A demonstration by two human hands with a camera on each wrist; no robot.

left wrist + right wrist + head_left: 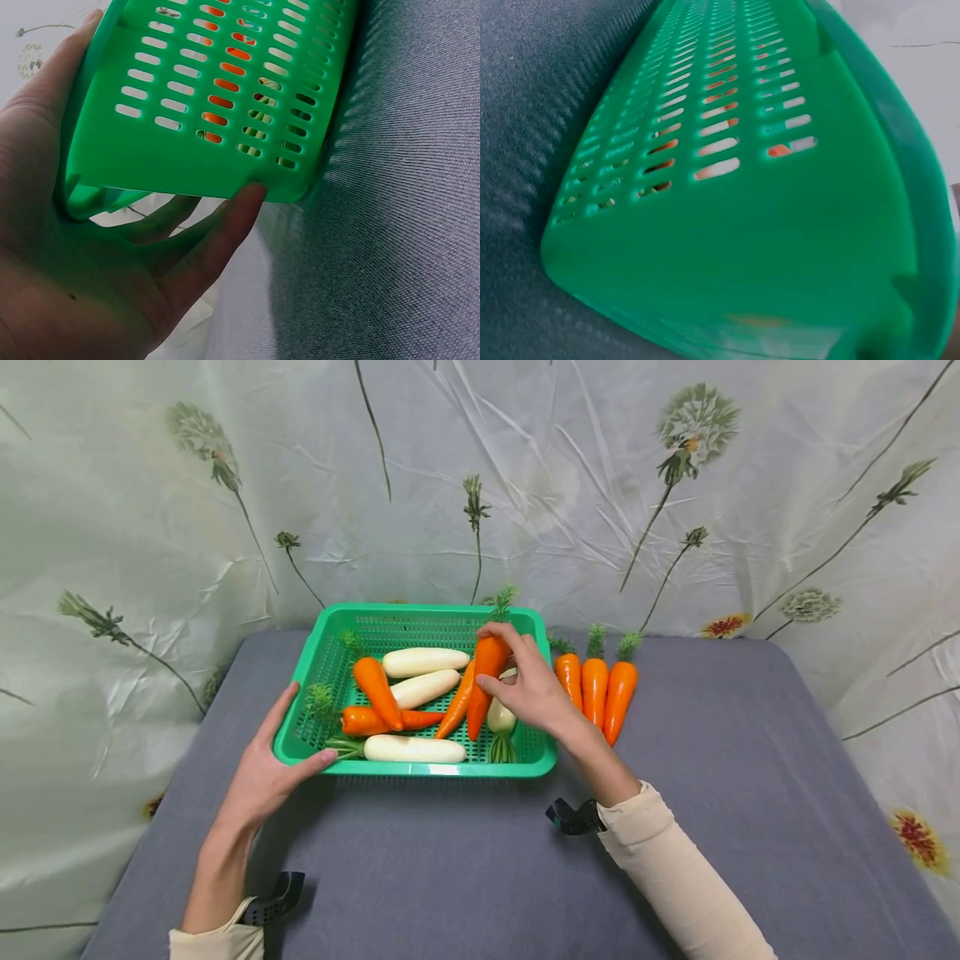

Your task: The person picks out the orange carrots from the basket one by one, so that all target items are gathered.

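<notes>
A green plastic basket (442,769) with slotted walls holds orange carrots (377,692) and white radishes (415,749), several of each kind. My left hand (262,781) grips the basket's near left corner, thumb over the front rim and fingers along the left side; in the left wrist view its fingertips press the wall (172,161). Over the right part of the basket, my right hand (531,683) pinches a carrot (489,662) between thumb and fingers, its leafy top pointing away and its tip down among the vegetables. The right wrist view shows mostly the basket's front wall (727,247); the right hand's fingers are hidden there.
Three carrots (595,683) lie side by side on the grey tablecloth (712,777), just right of the basket, leafy tops toward the back. Behind the table hangs a pale curtain (420,543) with a dandelion print.
</notes>
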